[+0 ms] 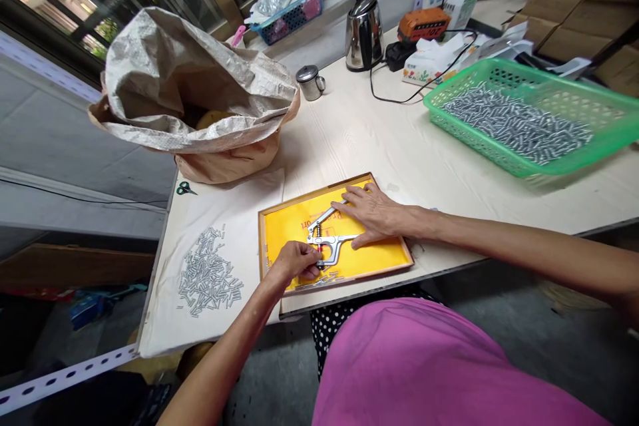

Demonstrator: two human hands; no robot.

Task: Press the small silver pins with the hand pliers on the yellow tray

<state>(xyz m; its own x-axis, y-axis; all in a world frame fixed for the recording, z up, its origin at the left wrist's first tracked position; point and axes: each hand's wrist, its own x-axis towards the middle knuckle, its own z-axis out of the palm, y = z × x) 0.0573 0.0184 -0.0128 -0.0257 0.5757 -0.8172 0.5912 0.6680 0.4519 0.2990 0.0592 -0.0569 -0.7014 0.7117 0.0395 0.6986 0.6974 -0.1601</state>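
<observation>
A metal plier-like hand press [325, 237] lies on a yellow-lined wooden tray [387, 254] at the table's near edge. My right hand [372, 213] rests on its handles, fingers wrapped loosely over them. My left hand [297, 259] is pinched at the tool's jaw, holding a small part I cannot make out. Several small metal pieces [319, 281] lie along the tray's front rim.
A pile of small metal pins [210, 274] lies on white cloth to the left, with green scissors [186, 188] behind. A big paper sack [200, 96] stands at back left. A green basket [529, 121] of metal pins, a kettle [363, 30] and a cup [309, 82] stand farther back.
</observation>
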